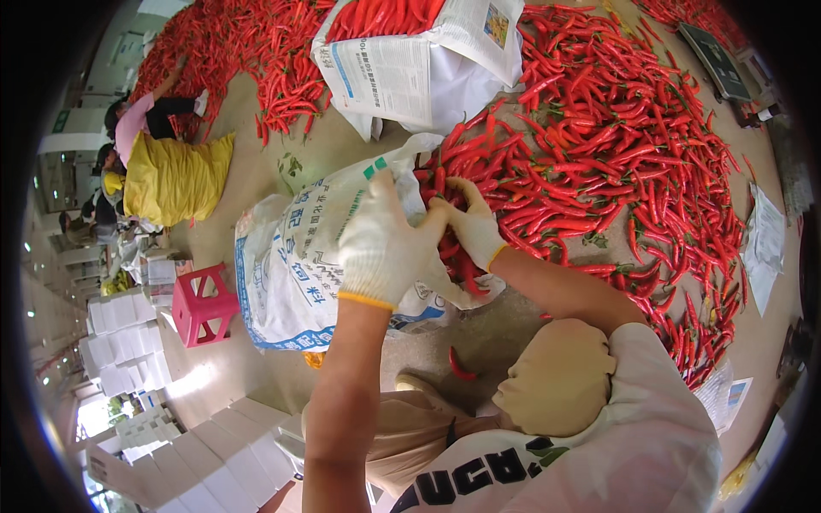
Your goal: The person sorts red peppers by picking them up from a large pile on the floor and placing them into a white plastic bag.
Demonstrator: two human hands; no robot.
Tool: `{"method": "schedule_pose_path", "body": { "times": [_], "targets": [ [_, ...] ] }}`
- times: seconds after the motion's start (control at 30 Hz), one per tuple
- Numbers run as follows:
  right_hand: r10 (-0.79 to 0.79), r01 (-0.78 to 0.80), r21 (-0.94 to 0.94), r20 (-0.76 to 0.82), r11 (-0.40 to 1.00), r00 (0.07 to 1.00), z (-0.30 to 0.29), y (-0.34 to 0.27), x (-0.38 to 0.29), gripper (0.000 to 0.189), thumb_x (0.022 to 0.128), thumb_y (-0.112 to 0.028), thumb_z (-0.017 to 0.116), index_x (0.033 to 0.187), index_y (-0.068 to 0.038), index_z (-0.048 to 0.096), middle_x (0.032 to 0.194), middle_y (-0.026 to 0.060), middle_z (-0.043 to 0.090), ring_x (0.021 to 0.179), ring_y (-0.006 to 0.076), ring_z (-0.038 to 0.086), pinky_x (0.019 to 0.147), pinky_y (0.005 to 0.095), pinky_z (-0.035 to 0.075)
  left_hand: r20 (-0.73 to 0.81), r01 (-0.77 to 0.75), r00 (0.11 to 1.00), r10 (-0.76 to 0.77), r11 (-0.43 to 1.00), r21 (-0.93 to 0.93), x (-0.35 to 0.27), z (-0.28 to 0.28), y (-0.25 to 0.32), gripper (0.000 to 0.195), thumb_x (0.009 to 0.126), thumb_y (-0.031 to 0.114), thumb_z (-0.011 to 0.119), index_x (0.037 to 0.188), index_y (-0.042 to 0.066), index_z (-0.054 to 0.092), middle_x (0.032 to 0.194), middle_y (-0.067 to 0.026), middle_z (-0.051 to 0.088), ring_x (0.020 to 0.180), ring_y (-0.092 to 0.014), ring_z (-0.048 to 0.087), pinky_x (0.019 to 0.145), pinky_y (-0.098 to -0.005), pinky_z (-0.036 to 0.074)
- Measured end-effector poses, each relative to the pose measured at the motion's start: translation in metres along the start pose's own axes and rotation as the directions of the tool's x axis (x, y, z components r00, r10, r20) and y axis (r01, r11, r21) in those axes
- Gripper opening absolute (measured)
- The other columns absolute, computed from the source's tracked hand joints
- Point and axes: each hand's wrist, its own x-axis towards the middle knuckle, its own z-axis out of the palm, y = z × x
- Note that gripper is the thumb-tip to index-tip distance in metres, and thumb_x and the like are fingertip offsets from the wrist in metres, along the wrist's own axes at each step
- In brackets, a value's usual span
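A white woven plastic sack, printed in blue and green, lies on its side with its mouth towards a heap of red chili peppers. My left hand, in a white knit glove with an orange cuff, is over the sack near its mouth. Its thumb reaches across to the fingertips of my right hand, gloved alike. Those fingers curl among the peppers at the sack's opening. Whether either hand grips a pepper or the sack's rim is hidden. More peppers show in the mouth below my hands.
A newspaper-lined container of peppers stands ahead. One loose pepper lies near a shoe. To the left are a pink plastic stool, white boxes and a person beside a yellow sack. Flat paper lies at right.
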Motion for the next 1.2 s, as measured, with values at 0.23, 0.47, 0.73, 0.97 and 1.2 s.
{"method": "schedule_pose_path", "body": {
  "times": [0.23, 0.47, 0.73, 0.97, 1.2],
  "targets": [
    [-0.188, 0.247, -0.189, 0.283, 0.951, 0.941, 0.070, -0.009, -0.045, 0.058, 0.097, -0.034, 0.074, 0.145, -0.005, 0.059, 0.122, 0.0111, 0.070, 0.112, 0.0180, 0.065, 0.098, 0.0350, 0.052, 0.080, 0.116, 0.988, -0.130, 0.291, -0.950, 0.013, -0.002, -0.017, 0.020, 0.100, 0.015, 0.072, 0.111, -0.002, 0.076, 0.092, 0.0005, 0.070, 0.077, -0.008, 0.062, 0.067, -0.0254, 0.049],
    [0.195, 0.371, -0.376, 0.876, 0.849, 0.442, 0.100, -0.069, -0.018, 0.045, 0.104, -0.030, 0.065, 0.142, -0.006, 0.063, 0.120, 0.0072, 0.072, 0.109, 0.0159, 0.067, 0.096, 0.0327, 0.055, 0.227, 0.255, 0.959, -0.172, 0.166, -0.953, 0.010, -0.034, -0.035, 0.032, 0.099, 0.023, 0.074, 0.120, -0.001, 0.074, 0.085, 0.0033, 0.067, 0.066, -0.004, 0.056, 0.056, -0.0218, 0.042],
    [0.304, 0.123, -0.724, 0.430, 0.679, 0.850, -0.081, -0.136, 0.063, 0.031, 0.099, -0.028, 0.067, 0.111, -0.001, 0.074, 0.100, 0.0110, 0.076, 0.095, 0.0193, 0.072, 0.087, 0.0347, 0.057, 0.329, 0.362, 0.932, -0.151, 0.371, -0.855, 0.001, -0.046, -0.030, 0.042, 0.102, 0.029, 0.070, 0.131, -0.001, 0.068, 0.089, 0.0017, 0.066, 0.062, -0.004, 0.053, 0.051, -0.0223, 0.040],
    [0.200, 0.054, -0.952, 0.118, 0.302, 0.973, -0.186, -0.104, 0.188, 0.061, 0.100, -0.062, 0.052, 0.130, -0.011, 0.068, 0.118, 0.0180, 0.076, 0.112, 0.0341, 0.072, 0.097, 0.0436, 0.054, -0.042, 0.049, 0.988, -0.147, 0.564, -0.824, -0.106, -0.017, 0.017, 0.042, 0.100, 0.008, 0.062, 0.140, -0.003, 0.056, 0.105, -0.0044, 0.063, 0.075, -0.011, 0.056, 0.067, -0.0267, 0.049],
    [-0.009, 0.335, -0.942, 0.335, 0.008, 0.942, -0.161, -0.056, 0.223, 0.073, 0.096, -0.072, 0.048, 0.146, -0.020, 0.062, 0.156, 0.0165, 0.052, 0.143, 0.0387, 0.049, 0.119, 0.0523, 0.037, 0.939, 0.906, 0.339, -0.063, -0.247, -0.344, -0.166, 0.243, 0.082, 0.044, 0.099, 0.036, 0.074, 0.130, 0.010, 0.057, 0.105, -0.0052, 0.068, 0.097, -0.018, 0.068, 0.080, -0.0339, 0.057]
  ]
}}
